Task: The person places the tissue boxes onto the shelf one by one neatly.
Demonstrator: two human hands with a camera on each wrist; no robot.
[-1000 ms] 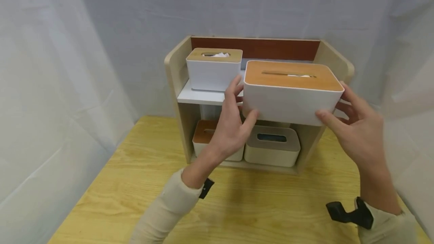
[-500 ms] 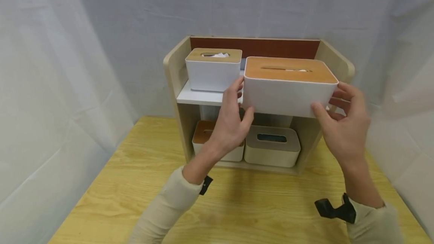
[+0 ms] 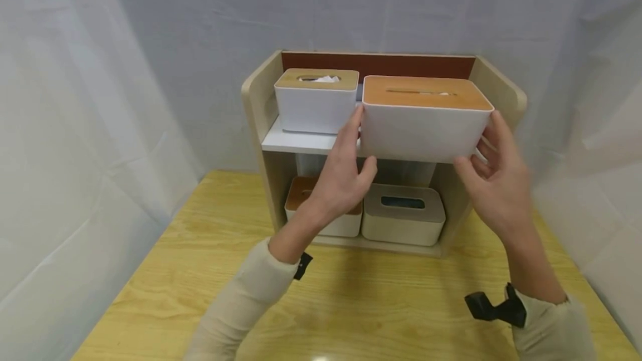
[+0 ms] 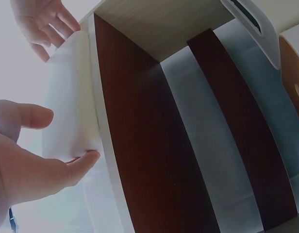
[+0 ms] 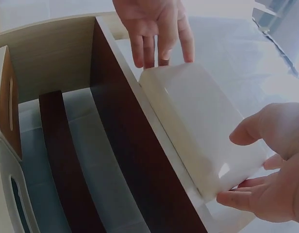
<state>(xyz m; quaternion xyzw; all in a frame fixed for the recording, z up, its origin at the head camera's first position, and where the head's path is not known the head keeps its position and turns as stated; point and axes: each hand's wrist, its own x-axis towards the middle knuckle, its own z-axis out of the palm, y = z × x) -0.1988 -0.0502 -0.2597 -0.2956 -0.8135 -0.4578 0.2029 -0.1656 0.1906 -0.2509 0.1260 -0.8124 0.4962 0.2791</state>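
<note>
A large white tissue box with an orange-brown wood lid is held at the right of the shelf unit's upper shelf. My left hand holds its left end, and my right hand grips the right end. Seen from below in the right wrist view, the box's pale underside lies against the shelf board's front edge. A smaller white tissue box with a light wood lid stands left of it on the same shelf.
The two-tier shelf unit stands on a yellow wood-grain table. On its lower level sit a brown-lidded tissue box and a beige tissue box with a grey lid. White sheeting hangs behind and at both sides.
Both hands have moved the large tissue box back and slightly left, towards the upper shelf. The right hand has shifted inward with it. The other boxes stay put.
</note>
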